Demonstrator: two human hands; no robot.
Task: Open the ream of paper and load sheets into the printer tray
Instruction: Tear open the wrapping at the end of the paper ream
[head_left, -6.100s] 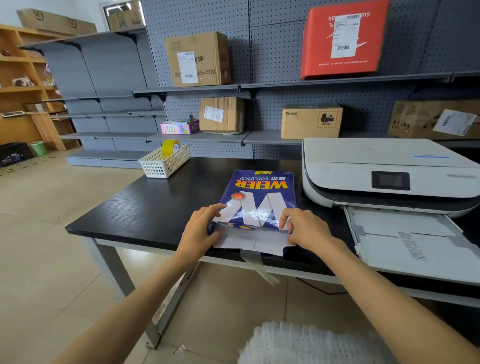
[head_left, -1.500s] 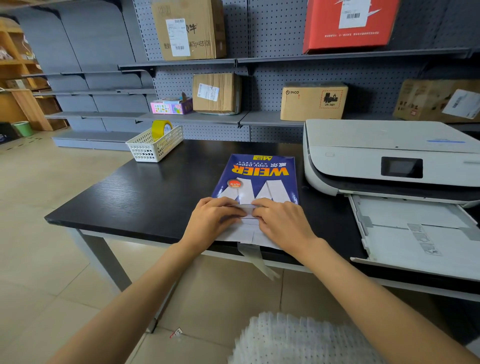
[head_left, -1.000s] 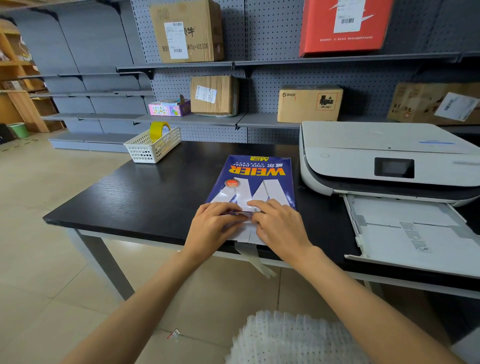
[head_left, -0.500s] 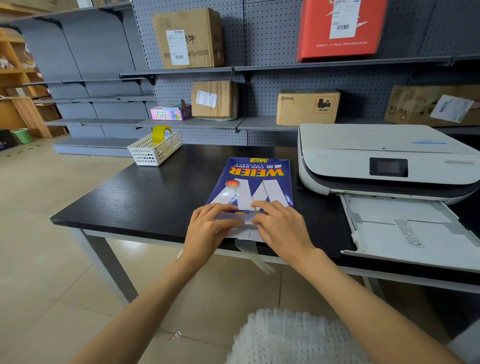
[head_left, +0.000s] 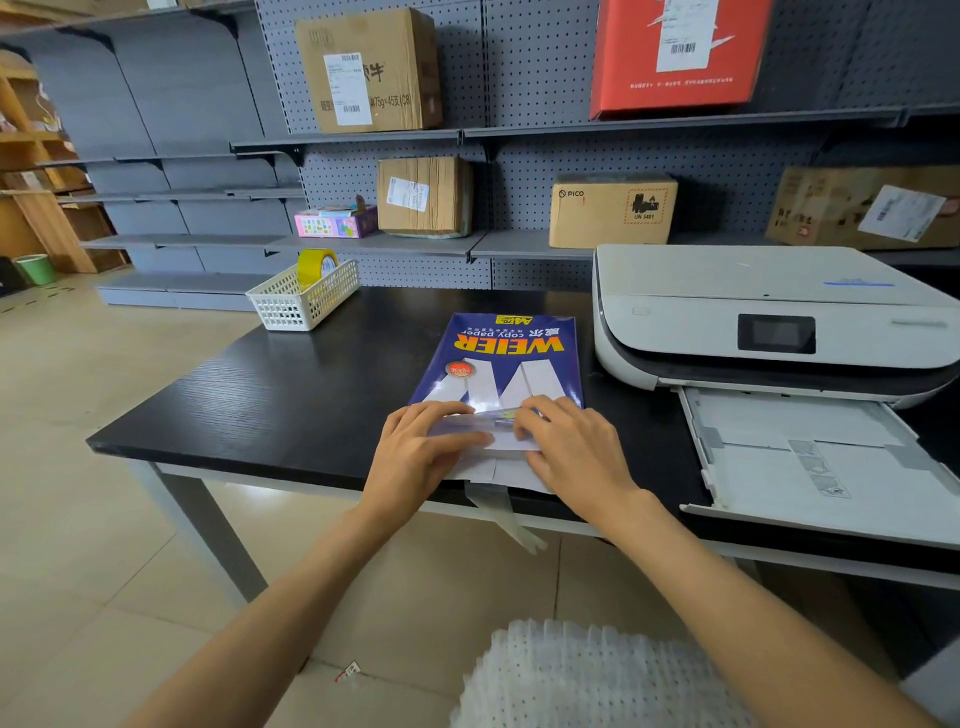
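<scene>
A blue WEIER ream of paper (head_left: 501, 358) lies flat on the black table (head_left: 291, 395), its near end at the table's front edge. That end's wrapper is unfolded, with white flaps (head_left: 498, 470) spread out and a loose strip (head_left: 501, 514) hanging over the edge. My left hand (head_left: 415, 457) and my right hand (head_left: 571, 447) both rest on the near end, fingertips meeting on the wrapper's folded flap. To the right stands the white printer (head_left: 753, 312), its paper tray (head_left: 821, 457) pulled out toward me.
A white mesh basket (head_left: 301, 301) holding a yellow tape roll (head_left: 316, 265) sits at the table's far left corner. Grey pegboard shelves behind carry cardboard boxes (head_left: 613, 213) and a red box (head_left: 675, 57). Tiled floor lies left of the table.
Six seconds ago my hands gripped the ream's near corners; they have since come together at the middle of the opened end. Over the last second they barely shifted.
</scene>
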